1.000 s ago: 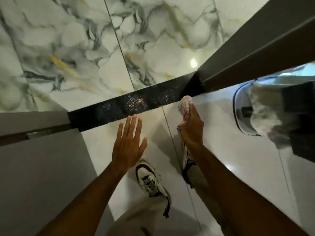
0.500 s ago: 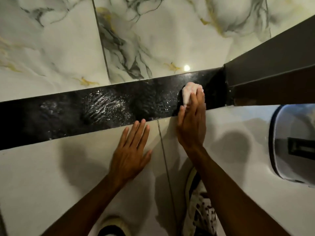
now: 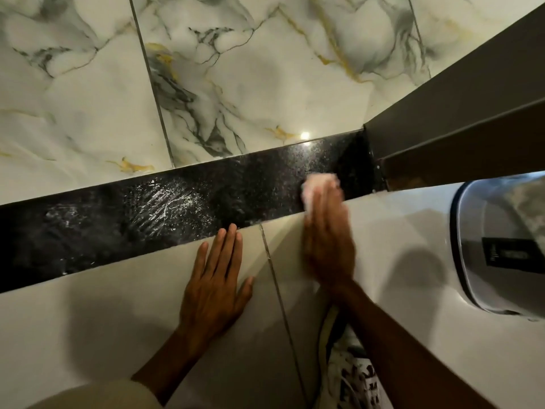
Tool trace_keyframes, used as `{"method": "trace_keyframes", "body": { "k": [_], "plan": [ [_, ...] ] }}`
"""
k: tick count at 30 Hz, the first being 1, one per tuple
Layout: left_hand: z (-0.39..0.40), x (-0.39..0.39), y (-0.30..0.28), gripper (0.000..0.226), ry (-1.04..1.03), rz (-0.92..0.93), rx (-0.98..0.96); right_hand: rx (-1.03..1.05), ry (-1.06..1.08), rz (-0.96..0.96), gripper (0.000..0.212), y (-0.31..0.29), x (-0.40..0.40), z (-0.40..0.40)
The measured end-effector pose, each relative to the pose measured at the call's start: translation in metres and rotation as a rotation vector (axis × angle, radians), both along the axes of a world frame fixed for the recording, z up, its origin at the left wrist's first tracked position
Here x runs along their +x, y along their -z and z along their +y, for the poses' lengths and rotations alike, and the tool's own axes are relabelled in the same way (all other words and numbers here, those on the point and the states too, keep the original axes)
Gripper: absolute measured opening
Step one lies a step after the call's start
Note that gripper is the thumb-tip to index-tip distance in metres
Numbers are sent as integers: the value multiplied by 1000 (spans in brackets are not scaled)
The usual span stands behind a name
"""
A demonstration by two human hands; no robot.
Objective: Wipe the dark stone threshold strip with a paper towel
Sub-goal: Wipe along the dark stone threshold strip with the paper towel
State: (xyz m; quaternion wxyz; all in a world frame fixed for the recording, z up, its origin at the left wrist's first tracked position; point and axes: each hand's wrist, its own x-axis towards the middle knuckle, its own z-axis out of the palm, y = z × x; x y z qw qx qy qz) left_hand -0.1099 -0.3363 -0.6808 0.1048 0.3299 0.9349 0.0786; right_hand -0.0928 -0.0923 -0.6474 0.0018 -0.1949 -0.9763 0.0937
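The dark stone threshold strip [image 3: 224, 199] runs across the floor from lower left to upper right, with white smears and specks near its middle. My right hand [image 3: 327, 243] presses a crumpled white paper towel [image 3: 317, 187] onto the strip's right part; hand and towel are motion-blurred. My left hand [image 3: 216, 278] lies flat on the pale floor tile just below the strip, fingers together, fingertips touching the strip's near edge, holding nothing.
White marble tiles [image 3: 236, 84] with grey and gold veins lie beyond the strip. A dark door frame [image 3: 460, 119] meets the strip's right end. A metal bin lid [image 3: 498, 246] sits at the right. My shoe [image 3: 351, 367] is below my right arm.
The view has dropped closer to the floor. My right hand has brought the towel onto the strip and is now rubbing its right part. My left hand has planted itself on the tile.
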Motion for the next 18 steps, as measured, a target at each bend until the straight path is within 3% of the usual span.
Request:
{"method": "trace_keyframes", "body": {
  "k": [2,4,7,9,10,12,15,18],
  "plan": [
    [1,0,1,82,-11,4,6,27,288,51,64,1,-42,12],
    [1,0,3,83,-28,11,20,16,352,59,70,6,-89,6],
    [0,3,2,83,-66,16,29,-94,-64,93,67,13,-104,-28],
    [-1,5,-1,82,-85,24,22,-167,-327,67,61,14,-64,-45],
    [-2,8,-2,82,-81,27,9,-151,-350,46,59,13,-37,-44],
    [-2,11,-3,83,-73,28,-13,-90,-201,39,57,9,-3,-26],
    [-1,11,-2,85,-80,20,-13,-72,247,139,58,7,-22,-3],
    [-3,12,1,85,-117,18,4,-35,317,139,62,12,-89,-19]
  ]
}}
